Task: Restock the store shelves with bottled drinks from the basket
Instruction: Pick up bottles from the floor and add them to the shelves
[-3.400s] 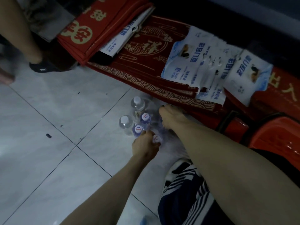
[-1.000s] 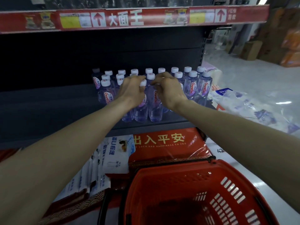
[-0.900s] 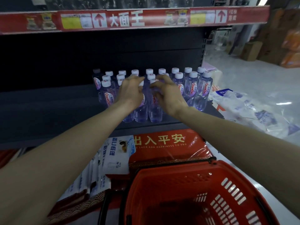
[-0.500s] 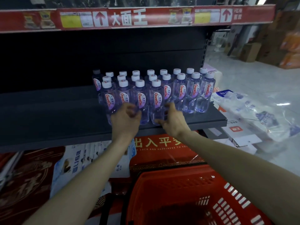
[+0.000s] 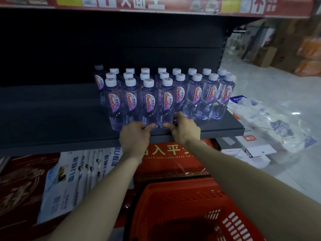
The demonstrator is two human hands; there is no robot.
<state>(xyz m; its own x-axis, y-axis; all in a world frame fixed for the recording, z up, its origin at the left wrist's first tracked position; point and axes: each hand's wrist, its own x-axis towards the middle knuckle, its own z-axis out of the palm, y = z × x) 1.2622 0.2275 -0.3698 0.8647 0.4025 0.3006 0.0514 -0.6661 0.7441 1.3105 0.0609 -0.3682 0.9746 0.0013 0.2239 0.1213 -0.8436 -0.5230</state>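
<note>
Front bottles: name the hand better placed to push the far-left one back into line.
Left. The left hand sits by the bases nearest the far-left bottle; the right hand is at the fourth bottle, farther away.

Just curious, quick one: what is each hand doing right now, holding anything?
Left hand: loosely curled, holding nothing, fingers by the base of the front bottles.
Right hand: partly open, holding nothing, fingers touching a front bottle's base.

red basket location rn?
In the head view the red basket sits at bottom centre-right, below the dark shelf of water bottles, under the right forearm, in front of red packaged goods.
</note>
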